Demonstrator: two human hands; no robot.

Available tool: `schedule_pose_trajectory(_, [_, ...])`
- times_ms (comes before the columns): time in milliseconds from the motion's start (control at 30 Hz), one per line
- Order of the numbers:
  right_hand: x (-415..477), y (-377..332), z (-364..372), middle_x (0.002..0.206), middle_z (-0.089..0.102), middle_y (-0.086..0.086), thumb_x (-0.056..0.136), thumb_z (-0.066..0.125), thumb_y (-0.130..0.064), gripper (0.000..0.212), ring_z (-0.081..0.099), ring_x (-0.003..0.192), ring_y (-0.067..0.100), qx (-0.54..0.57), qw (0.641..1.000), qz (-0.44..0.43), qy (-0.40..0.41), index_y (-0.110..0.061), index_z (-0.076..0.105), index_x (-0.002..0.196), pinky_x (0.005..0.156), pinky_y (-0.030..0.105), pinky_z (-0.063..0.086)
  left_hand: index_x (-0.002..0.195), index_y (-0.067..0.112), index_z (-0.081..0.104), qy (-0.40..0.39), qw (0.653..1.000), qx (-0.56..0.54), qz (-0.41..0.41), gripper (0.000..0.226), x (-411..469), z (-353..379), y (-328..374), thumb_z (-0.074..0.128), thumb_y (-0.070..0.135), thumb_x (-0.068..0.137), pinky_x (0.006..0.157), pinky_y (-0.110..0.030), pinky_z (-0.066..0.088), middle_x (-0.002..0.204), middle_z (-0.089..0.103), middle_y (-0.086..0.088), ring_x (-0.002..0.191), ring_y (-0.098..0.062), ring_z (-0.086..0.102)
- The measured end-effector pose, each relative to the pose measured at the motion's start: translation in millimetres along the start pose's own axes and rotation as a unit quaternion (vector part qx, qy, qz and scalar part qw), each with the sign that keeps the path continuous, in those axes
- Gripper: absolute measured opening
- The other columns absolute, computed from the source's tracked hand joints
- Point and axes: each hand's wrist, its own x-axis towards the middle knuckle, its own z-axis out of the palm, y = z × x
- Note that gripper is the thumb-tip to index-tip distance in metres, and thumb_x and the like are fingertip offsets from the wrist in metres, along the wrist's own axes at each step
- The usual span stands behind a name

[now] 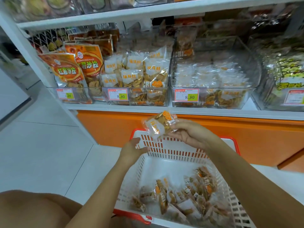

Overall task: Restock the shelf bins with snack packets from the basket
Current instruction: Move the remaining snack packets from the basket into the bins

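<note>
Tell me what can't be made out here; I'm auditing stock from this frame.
Head view:
Left price tag: leading digit blurred, only .00 reads.
Far-right bin: cut off by the frame edge.
Top shelf goods: cropped by the upper edge, blurred.
Basket packets: overlapping and blurred, uncountable.

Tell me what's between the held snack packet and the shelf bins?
In the head view, the white shelf edge and a strip of orange panel separate the packet, held in the right hand, from the bins.
</note>
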Motion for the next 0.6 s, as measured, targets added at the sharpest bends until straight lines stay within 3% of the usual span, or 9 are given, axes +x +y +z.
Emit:
schedule_pose_trajectory(67, [-3, -1, 7, 0.103, 0.07, 0.017, 0.09, 0.05, 0.006, 0.02, 0.07, 0.094, 0.022, 0.013, 0.999, -0.039, -0.014, 0.005, 0.061, 0.107, 0.075, 0.022, 0.057, 0.123, 0.023, 0.06, -0.123, 0.982, -0.131, 0.066, 0.048, -16, -1, 38, 0.075, 0.025, 0.078, 0.093, -0.023, 0.045, 0.124, 0.062, 0.008, 0.119, -0.008, 0.056])
schedule_pose_trajectory(100, [-3, -2, 9, 0.106, 0.07, 0.017, 0.09, 0.052, 0.005, 0.022, 0.069, 0.097, 0.023, -0.008, 0.999, -0.048, -0.022, 0.006, 0.059, 0.111, 0.078, 0.023, 0.057, 0.113, 0.027, 0.064, -0.118, 0.973, -0.167, 0.104, 0.033, -22, -1, 51, 0.071, 0.026, 0.08, 0.087, -0.019, 0.047, 0.114, 0.068, 0.011, 0.11, -0.005, 0.061])
schedule_pose_trajectory(167, [-7, -5, 12, 0.109, 0.069, 0.017, 0.088, 0.06, -0.001, 0.028, 0.068, 0.1, 0.024, -0.108, 0.993, -0.042, -0.02, 0.007, 0.058, 0.115, 0.085, 0.025, 0.055, 0.099, 0.026, 0.069, -0.019, 0.965, -0.2, 0.169, 0.019, -28, -2, 72, 0.065, 0.037, 0.084, 0.082, -0.026, 0.052, 0.096, 0.074, 0.006, 0.096, -0.011, 0.068])
schedule_pose_trajectory(233, [-11, -11, 11, 0.105, 0.072, 0.011, 0.083, 0.071, -0.013, 0.031, 0.069, 0.098, 0.024, -0.259, 0.965, -0.025, -0.006, -0.002, 0.064, 0.111, 0.09, 0.032, 0.054, 0.094, 0.02, 0.071, 0.052, 0.958, -0.176, 0.22, 0.022, -29, -5, 87, 0.066, 0.04, 0.086, 0.08, -0.036, 0.054, 0.089, 0.074, 0.001, 0.087, -0.017, 0.07])
schedule_pose_trajectory(300, [-18, -22, 10, 0.102, 0.073, 0.001, 0.071, 0.08, -0.04, 0.041, 0.068, 0.099, 0.019, -0.401, 0.915, -0.04, 0.016, -0.018, 0.07, 0.105, 0.094, 0.037, 0.05, 0.091, 0.018, 0.07, 0.035, 0.953, -0.133, 0.27, 0.011, -29, -12, 101, 0.066, 0.028, 0.088, 0.07, -0.027, 0.054, 0.081, 0.074, 0.003, 0.077, -0.012, 0.07])
schedule_pose_trajectory(367, [-26, -39, 8, 0.103, 0.072, -0.009, 0.062, 0.08, -0.055, 0.05, 0.064, 0.103, 0.01, -0.448, 0.888, -0.079, 0.07, -0.029, 0.071, 0.103, 0.093, 0.033, 0.046, 0.085, 0.018, 0.071, -0.014, 0.956, -0.081, 0.281, 0.005, -28, -22, 118, 0.069, 0.022, 0.085, 0.062, -0.018, 0.052, 0.074, 0.073, 0.005, 0.069, -0.007, 0.069])
schedule_pose_trajectory(433, [-35, -55, 7, 0.106, 0.071, -0.012, 0.069, 0.08, -0.044, 0.04, 0.062, 0.105, 0.003, -0.441, 0.881, -0.137, 0.105, -0.031, 0.071, 0.105, 0.092, 0.026, 0.045, 0.086, 0.017, 0.072, -0.058, 0.955, -0.029, 0.289, 0.009, -25, -34, 136, 0.073, 0.024, 0.08, 0.062, -0.022, 0.054, 0.075, 0.074, 0.0, 0.07, -0.014, 0.07])
schedule_pose_trajectory(533, [-41, -74, 6, 0.098, 0.071, 0.01, 0.074, 0.079, -0.03, 0.033, 0.066, 0.093, 0.021, -0.451, 0.862, -0.196, 0.125, -0.012, 0.073, 0.101, 0.083, 0.032, 0.051, 0.086, 0.018, 0.073, -0.072, 0.949, 0.019, 0.306, 0.022, -13, -44, 166, 0.077, 0.033, 0.071, 0.067, -0.035, 0.057, 0.073, 0.073, -0.001, 0.07, -0.018, 0.07])
schedule_pose_trajectory(600, [-39, -86, 4, 0.094, 0.071, 0.011, 0.074, 0.078, -0.033, 0.027, 0.067, 0.087, 0.023, -0.46, 0.853, -0.2, 0.145, -0.015, 0.075, 0.095, 0.082, 0.033, 0.05, 0.088, 0.012, 0.073, -0.039, 0.942, 0.043, 0.331, 0.036, -1, -44, 187, 0.075, 0.043, 0.071, 0.067, -0.039, 0.056, 0.07, 0.071, -0.005, 0.067, -0.02, 0.068])
